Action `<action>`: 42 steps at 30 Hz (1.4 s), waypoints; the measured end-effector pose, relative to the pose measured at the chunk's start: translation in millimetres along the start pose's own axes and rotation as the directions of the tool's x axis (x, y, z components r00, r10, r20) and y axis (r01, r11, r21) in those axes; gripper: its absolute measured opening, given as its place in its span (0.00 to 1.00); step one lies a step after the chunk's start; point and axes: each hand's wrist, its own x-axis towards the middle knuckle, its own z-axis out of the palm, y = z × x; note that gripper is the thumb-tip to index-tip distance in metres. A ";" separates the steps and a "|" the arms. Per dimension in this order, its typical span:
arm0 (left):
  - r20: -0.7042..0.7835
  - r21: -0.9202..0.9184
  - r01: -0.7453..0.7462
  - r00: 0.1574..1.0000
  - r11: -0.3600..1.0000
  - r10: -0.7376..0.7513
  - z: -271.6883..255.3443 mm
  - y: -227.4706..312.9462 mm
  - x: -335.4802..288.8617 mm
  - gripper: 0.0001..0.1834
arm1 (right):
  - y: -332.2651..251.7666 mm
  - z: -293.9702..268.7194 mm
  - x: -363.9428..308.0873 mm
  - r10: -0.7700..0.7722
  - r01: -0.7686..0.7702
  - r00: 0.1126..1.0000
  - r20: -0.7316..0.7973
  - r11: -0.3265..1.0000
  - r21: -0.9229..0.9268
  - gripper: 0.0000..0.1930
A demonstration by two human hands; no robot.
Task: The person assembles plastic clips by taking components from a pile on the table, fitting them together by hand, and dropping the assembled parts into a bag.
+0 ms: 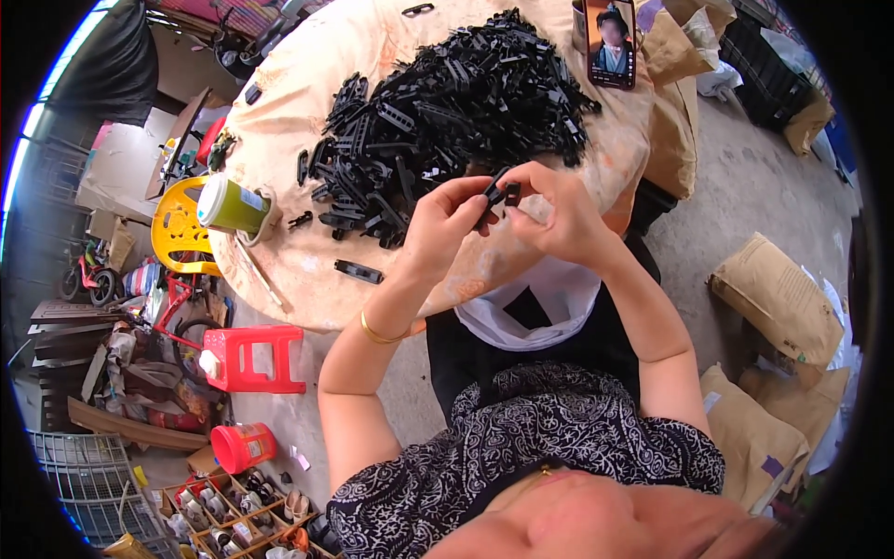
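Observation:
My left hand (440, 224) is closed on a slim black plastic part (490, 199), pinched between thumb and fingers. Facing it, my right hand (564, 212) is closed on a small black plastic piece (512, 193) that meets or nearly meets the slim part; I cannot tell whether they are joined. Just beyond both hands rises a large heap of black plastic parts (447, 102) on the cloth-covered round table (279, 200). One loose black part (358, 271) lies left of my left forearm. A white plastic bag (531, 326) hangs open below my hands, over my lap.
On the table's left stand a green cup (233, 205) and a thin stick (261, 273); a phone (611, 47) leans at the far right. Left of the table are a yellow chair (177, 228), red stool (256, 359) and red bucket (242, 447). Brown paper sacks (778, 298) lie at right.

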 end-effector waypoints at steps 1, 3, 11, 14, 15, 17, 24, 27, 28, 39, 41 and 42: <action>0.002 -0.001 0.000 1.000 1.000 0.000 1.4 1.3 0.1 0.14 | 4.8 0.3 -0.4 -0.082 0.081 0.996 -0.041 0.996 -0.047 0.10; -0.042 -0.049 0.046 0.998 0.998 -0.048 4.2 6.4 -0.9 0.15 | 7.2 -1.4 -2.5 -0.166 0.159 0.983 -0.076 0.983 -0.096 0.11; 0.037 -0.043 0.074 0.997 0.996 -0.073 5.5 9.6 -7.6 0.16 | 9.6 -4.1 -16.3 -0.205 0.192 0.977 -0.055 0.966 -0.176 0.14; 0.058 0.158 -0.007 0.998 0.987 -0.003 9.3 13.1 -14.3 0.16 | 10.2 -3.5 -17.9 -0.234 0.216 0.971 -0.056 0.951 -0.221 0.12; 0.049 0.249 -0.051 0.998 0.967 0.040 10.6 13.2 -16.6 0.17 | 9.9 -2.9 -18.8 -0.234 0.216 0.971 -0.056 0.951 -0.221 0.12; 0.015 0.343 -0.090 0.996 0.935 0.091 13.3 14.5 -18.0 0.19 | 8.8 -0.9 -20.7 -0.196 0.177 0.977 -0.083 0.964 -0.199 0.14; -0.003 0.341 -0.173 0.983 0.924 0.185 15.5 14.7 -21.5 0.17 | 0.6 -6.6 -16.9 -0.331 0.275 0.936 -0.123 0.901 -0.335 0.19; -0.001 0.406 -0.174 0.982 0.897 0.191 13.1 13.8 -22.9 0.17 | -0.3 -7.8 -20.4 -0.029 0.032 0.999 0.043 0.997 -0.076 0.18; 0.026 0.452 -0.207 0.975 0.868 0.219 13.1 14.3 -23.3 0.17 | -0.9 -8.3 -20.7 -0.038 0.042 0.998 0.045 0.994 -0.097 0.17; 0.109 0.409 -0.193 0.981 0.892 0.162 10.5 12.4 -19.7 0.13 | 6.8 -8.9 -27.6 -0.141 0.129 0.988 -0.057 0.974 -0.184 0.14; 0.121 0.431 -0.120 0.990 0.894 0.074 9.0 12.7 -22.0 0.15 | -0.5 -11.9 -27.2 0.010 -0.006 0.999 0.047 0.996 -0.088 0.14; 0.119 0.433 -0.120 0.990 0.894 0.075 9.0 13.3 -23.4 0.15 | -2.7 -13.5 -27.6 0.008 -0.004 0.999 0.048 0.996 -0.087 0.14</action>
